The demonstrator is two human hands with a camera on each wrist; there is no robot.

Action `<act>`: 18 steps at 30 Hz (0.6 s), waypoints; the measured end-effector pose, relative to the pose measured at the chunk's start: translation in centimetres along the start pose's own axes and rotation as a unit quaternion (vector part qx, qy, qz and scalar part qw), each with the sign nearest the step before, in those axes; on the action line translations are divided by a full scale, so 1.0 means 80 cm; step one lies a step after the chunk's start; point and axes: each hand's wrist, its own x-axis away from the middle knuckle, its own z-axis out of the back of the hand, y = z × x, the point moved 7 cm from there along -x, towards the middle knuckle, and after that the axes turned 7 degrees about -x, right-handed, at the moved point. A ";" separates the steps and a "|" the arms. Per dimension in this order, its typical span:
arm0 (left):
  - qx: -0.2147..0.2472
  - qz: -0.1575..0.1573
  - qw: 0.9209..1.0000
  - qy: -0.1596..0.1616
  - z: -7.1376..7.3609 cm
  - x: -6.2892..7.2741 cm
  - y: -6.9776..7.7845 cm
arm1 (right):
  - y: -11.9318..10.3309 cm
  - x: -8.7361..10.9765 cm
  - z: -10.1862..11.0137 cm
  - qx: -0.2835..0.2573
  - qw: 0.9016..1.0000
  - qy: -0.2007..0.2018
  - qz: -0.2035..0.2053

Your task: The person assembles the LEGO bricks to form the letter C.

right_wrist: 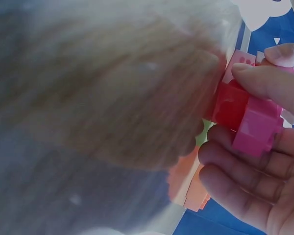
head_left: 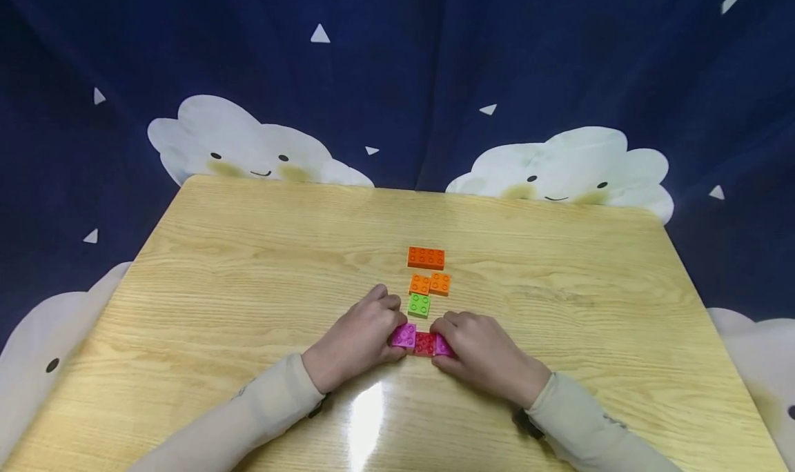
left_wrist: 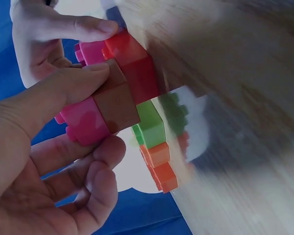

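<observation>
Red studded plastic brick (head_left: 425, 343): right between the hands, studs up!
Left hand (head_left: 357, 337): pinching a pink studded plastic brick (head_left: 404, 335), brown plastic brick (left_wrist: 117, 105) beneath.
Right hand (head_left: 487, 355): clamped on another pink studded plastic brick (head_left: 444, 346).
Good joining: keep edges flush, I'd say, pressing evenly.
Brick row: long axis runs hand to hand.
Beyond the hands: lime-green square plastic brick (head_left: 419, 305) on the wooden bench (head_left: 279, 251).
</observation>
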 end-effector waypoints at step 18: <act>0.053 0.044 0.997 -0.032 -0.002 -0.002 -0.007 | 0.001 -0.001 0.002 -0.031 0.999 -0.002 0.009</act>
